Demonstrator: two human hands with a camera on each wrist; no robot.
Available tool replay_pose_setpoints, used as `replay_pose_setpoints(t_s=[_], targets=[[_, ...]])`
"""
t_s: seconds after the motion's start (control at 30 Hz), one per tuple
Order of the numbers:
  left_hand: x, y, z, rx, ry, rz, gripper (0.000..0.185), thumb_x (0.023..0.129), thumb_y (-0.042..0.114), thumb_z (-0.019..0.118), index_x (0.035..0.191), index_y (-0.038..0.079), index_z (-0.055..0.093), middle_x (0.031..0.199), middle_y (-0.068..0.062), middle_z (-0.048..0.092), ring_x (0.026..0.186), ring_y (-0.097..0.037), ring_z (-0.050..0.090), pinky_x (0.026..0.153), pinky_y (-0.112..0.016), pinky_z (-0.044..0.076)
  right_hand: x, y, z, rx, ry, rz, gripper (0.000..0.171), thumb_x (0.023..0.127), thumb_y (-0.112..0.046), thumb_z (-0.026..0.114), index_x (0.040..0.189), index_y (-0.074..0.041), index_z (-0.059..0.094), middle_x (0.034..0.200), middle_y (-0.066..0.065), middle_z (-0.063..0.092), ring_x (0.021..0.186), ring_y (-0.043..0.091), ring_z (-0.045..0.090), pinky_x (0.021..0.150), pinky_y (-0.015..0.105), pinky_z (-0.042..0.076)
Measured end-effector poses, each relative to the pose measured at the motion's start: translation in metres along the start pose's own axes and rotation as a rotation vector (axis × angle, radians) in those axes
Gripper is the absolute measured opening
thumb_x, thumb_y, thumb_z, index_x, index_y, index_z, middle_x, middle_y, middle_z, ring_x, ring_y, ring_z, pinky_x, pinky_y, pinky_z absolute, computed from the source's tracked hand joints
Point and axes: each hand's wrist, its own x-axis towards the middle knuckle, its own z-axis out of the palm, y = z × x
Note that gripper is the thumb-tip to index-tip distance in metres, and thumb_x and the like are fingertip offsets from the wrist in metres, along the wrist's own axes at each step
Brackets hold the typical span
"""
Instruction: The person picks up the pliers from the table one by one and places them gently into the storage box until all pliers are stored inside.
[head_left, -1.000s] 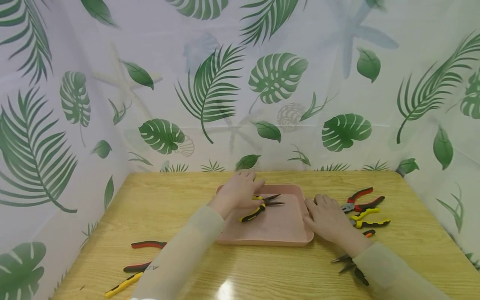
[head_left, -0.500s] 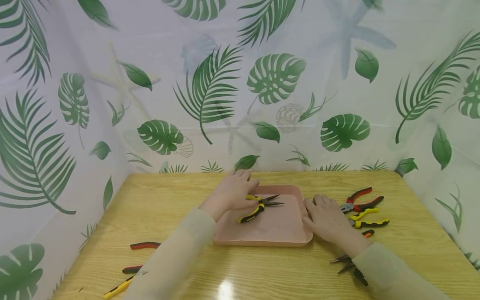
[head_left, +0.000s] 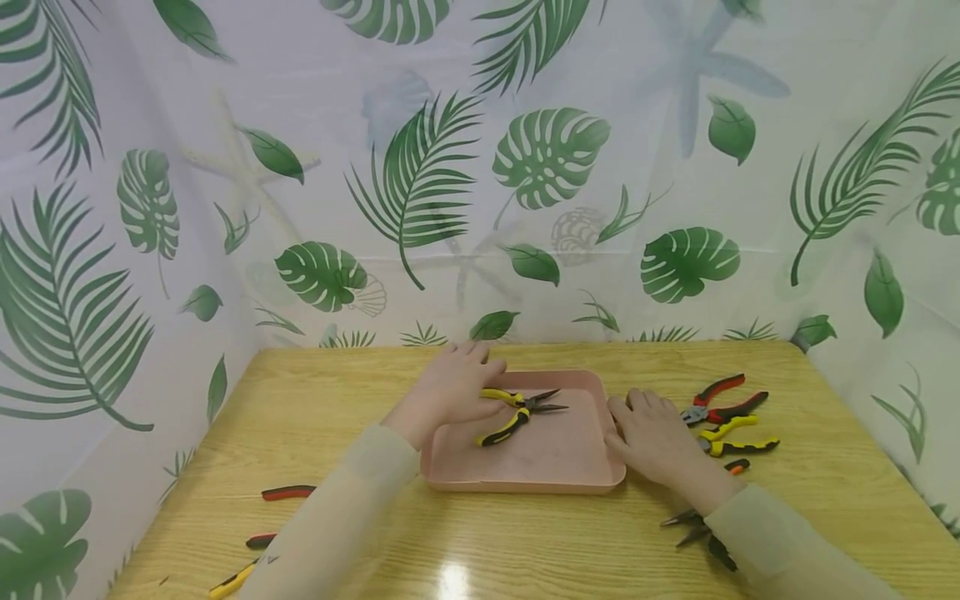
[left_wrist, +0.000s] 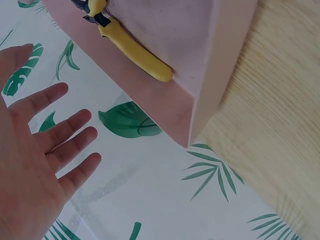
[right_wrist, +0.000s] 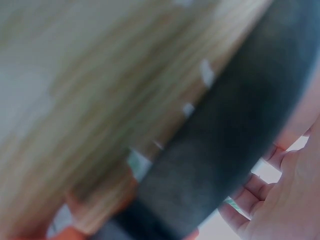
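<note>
Needle-nose pliers with yellow and black handles (head_left: pixel 507 429) lie with jaws apart in a shallow pink tray (head_left: pixel 525 482). Over the tray's back left corner is my left hand (head_left: pixel 448 387), its thumb overlapping the pliers in the head view. The left wrist view shows that hand (left_wrist: pixel 30 155) with fingers spread and nothing in the palm, beside the tray wall. My right hand (head_left: pixel 654 437) rests at the tray's right rim, fingertips against it. In the right wrist view its fingers (right_wrist: pixel 247 200) are loosely bent, partly hidden behind a blurred dark bar (right_wrist: pixel 225 120).
Right of the tray lie red-handled pliers (head_left: pixel 726 398), yellow-handled pliers (head_left: pixel 738 437), and dark-tipped pliers (head_left: pixel 708 542) partly under my right wrist. At the left, red (head_left: pixel 288 492) and yellow (head_left: pixel 234 581) handles show beside my left sleeve. A leaf-print cloth (head_left: pixel 420 208) stands behind the table.
My left hand has drawn left, away from the pliers, uncovering more of their upper yellow handle and the tray's front left corner. My right hand stays at the rim.
</note>
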Motion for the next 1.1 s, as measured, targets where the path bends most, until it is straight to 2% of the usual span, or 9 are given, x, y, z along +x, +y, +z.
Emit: replay_pose_setpoints(t_s=[0.17, 0.33, 0.5, 0.67, 0.9, 1.1], targets=[[-0.006, -0.004, 0.0, -0.024, -0.007, -0.009, 0.057, 0.1, 0.058, 0.064, 0.142, 0.02, 0.063, 0.142, -0.009, 0.06, 0.134, -0.029, 0.053, 0.119, -0.046, 0.041, -0.001, -0.001, -0.001, 0.012, -0.024, 0.011, 0.015, 0.101, -0.023, 0.059, 0.094, -0.013, 0.051, 0.086, 0.008, 0.045, 0.076, 0.023, 0.036, 0.069, 0.035, 0.027], [-0.012, -0.008, -0.001, -0.015, -0.017, -0.032, 0.06, 0.1, 0.06, 0.062, 0.144, 0.019, 0.062, 0.14, -0.008, 0.061, 0.131, -0.028, 0.053, 0.118, -0.047, 0.043, -0.001, 0.0, -0.002, 0.014, -0.03, 0.012, 0.014, 0.101, -0.023, 0.059, 0.095, -0.013, 0.052, 0.087, 0.008, 0.046, 0.077, 0.023, 0.037, 0.069, 0.035, 0.028], [-0.017, -0.012, 0.0, 0.019, -0.015, -0.036, 0.058, 0.101, 0.063, 0.058, 0.138, 0.019, 0.064, 0.133, -0.007, 0.062, 0.125, -0.026, 0.055, 0.112, -0.047, 0.045, 0.0, 0.002, 0.001, 0.015, -0.047, 0.018, 0.014, 0.102, -0.024, 0.057, 0.096, -0.013, 0.052, 0.088, 0.008, 0.046, 0.078, 0.023, 0.037, 0.07, 0.036, 0.029], [-0.02, -0.015, 0.002, 0.011, -0.005, -0.042, 0.054, 0.101, 0.059, 0.061, 0.136, 0.018, 0.065, 0.132, -0.007, 0.064, 0.123, -0.026, 0.056, 0.11, -0.048, 0.046, 0.0, 0.002, 0.001, 0.022, -0.052, 0.021, 0.013, 0.102, -0.023, 0.056, 0.097, -0.012, 0.052, 0.088, 0.008, 0.046, 0.078, 0.023, 0.037, 0.07, 0.036, 0.029], [-0.025, -0.019, 0.001, -0.015, -0.008, -0.056, 0.052, 0.101, 0.054, 0.062, 0.136, 0.016, 0.065, 0.134, -0.009, 0.064, 0.128, -0.028, 0.057, 0.116, -0.052, 0.043, 0.001, 0.002, 0.002, 0.022, -0.047, 0.024, 0.013, 0.102, -0.023, 0.057, 0.096, -0.013, 0.053, 0.088, 0.008, 0.046, 0.078, 0.023, 0.037, 0.07, 0.036, 0.029], [-0.03, -0.021, 0.0, -0.039, -0.003, -0.054, 0.048, 0.101, 0.052, 0.063, 0.132, 0.015, 0.065, 0.127, -0.008, 0.065, 0.121, -0.028, 0.058, 0.112, -0.051, 0.045, 0.001, 0.001, 0.001, 0.015, -0.047, 0.024, 0.013, 0.102, -0.024, 0.057, 0.097, -0.012, 0.053, 0.088, 0.008, 0.046, 0.078, 0.024, 0.038, 0.07, 0.037, 0.03]])
